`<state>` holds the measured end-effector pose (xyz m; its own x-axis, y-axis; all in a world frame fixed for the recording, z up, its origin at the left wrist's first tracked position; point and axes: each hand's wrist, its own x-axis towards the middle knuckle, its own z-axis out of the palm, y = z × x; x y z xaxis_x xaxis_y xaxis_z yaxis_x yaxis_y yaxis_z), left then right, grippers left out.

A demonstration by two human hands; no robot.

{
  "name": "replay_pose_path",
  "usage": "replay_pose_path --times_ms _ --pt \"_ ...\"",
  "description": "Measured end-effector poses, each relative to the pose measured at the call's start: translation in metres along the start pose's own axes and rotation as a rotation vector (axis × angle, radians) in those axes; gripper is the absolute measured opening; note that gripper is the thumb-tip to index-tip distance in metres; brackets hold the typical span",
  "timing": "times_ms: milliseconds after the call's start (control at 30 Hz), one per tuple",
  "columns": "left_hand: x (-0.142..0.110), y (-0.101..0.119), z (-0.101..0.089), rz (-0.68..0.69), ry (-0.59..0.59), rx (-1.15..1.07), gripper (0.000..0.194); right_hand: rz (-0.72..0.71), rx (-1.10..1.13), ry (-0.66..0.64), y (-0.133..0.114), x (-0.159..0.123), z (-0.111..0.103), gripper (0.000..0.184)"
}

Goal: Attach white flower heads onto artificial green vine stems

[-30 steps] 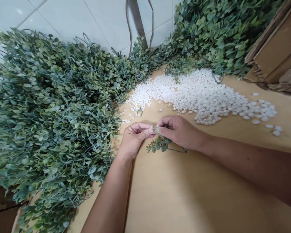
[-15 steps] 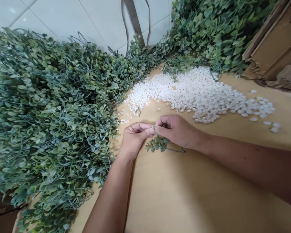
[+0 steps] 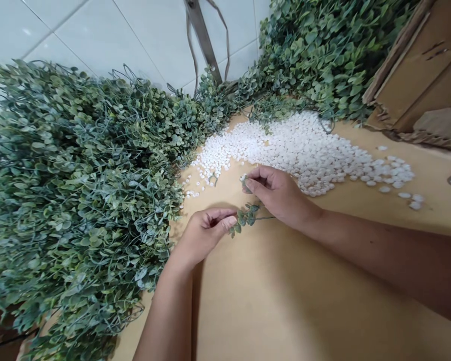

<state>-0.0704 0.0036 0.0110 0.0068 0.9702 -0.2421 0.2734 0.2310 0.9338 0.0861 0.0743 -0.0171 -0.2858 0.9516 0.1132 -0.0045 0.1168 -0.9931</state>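
Note:
My left hand [image 3: 205, 233] is closed in a pinch on the leafy end of a small green artificial sprig [image 3: 245, 216]. My right hand [image 3: 280, 195] is closed too, its thumb and forefinger pinching a small green and white piece at the sprig's other end. The sprig's thin stem runs under the right hand. Both hands hover just above a tan tabletop [image 3: 285, 301]. A spread of small white round pieces [image 3: 304, 150] lies just behind the right hand.
A large heap of green artificial foliage [image 3: 78, 190] covers the left side. More foliage [image 3: 323, 55] fills the back right. Cardboard boxes [image 3: 424, 70] stand at the far right. A metal stand leg [image 3: 201, 40] rises from the white tiled floor behind.
The hands have drawn apart: the left dropped lower and toward me, the right rose toward the white pieces. The sprig now stretches between them.

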Motion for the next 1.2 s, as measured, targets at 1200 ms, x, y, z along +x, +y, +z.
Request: replay_pose_path --times_ms 1200 --pt "0.02 -0.028 -0.019 0.261 0.69 0.344 0.012 -0.142 -0.459 -0.394 -0.003 -0.008 -0.002 0.025"
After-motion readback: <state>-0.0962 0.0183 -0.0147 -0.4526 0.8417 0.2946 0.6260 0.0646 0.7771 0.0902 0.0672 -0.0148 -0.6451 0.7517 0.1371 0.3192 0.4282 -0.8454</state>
